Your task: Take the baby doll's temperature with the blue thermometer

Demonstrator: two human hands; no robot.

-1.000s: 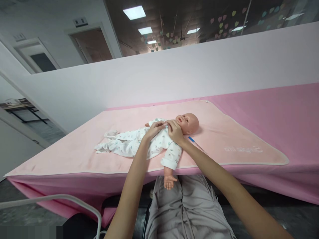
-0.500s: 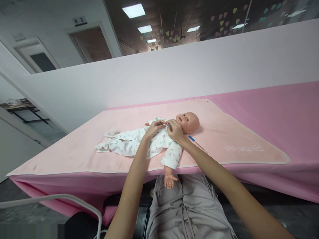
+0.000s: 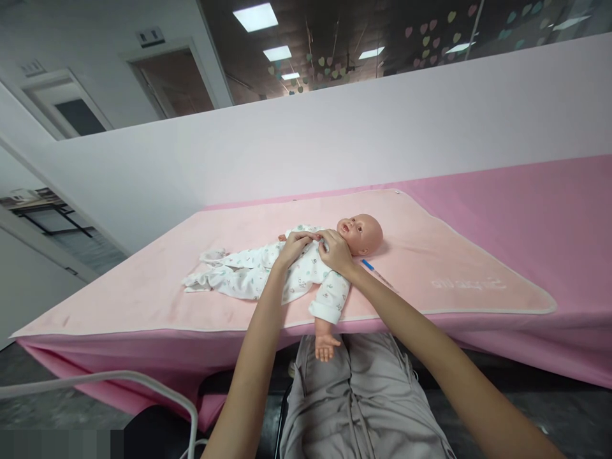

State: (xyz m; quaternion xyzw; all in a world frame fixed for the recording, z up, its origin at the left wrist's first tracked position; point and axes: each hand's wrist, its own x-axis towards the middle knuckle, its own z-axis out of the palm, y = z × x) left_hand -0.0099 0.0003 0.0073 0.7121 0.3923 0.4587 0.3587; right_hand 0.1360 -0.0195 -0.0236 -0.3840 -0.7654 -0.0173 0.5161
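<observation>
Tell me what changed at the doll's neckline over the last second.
Nothing clear: the left hand and right hand stay pinched on the sleepsuit neckline under the chin of the doll, fingers barely shifting. The doll, pink mat and pen lie as before.

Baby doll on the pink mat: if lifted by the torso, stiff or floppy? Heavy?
Limbs probably flop: the doll has a bare arm hanging limp over the table edge. The head looks like hard moulded vinyl, so likely the heaviest part, apt to tip back. The loose onesie may slide and bunch under a grip.
</observation>
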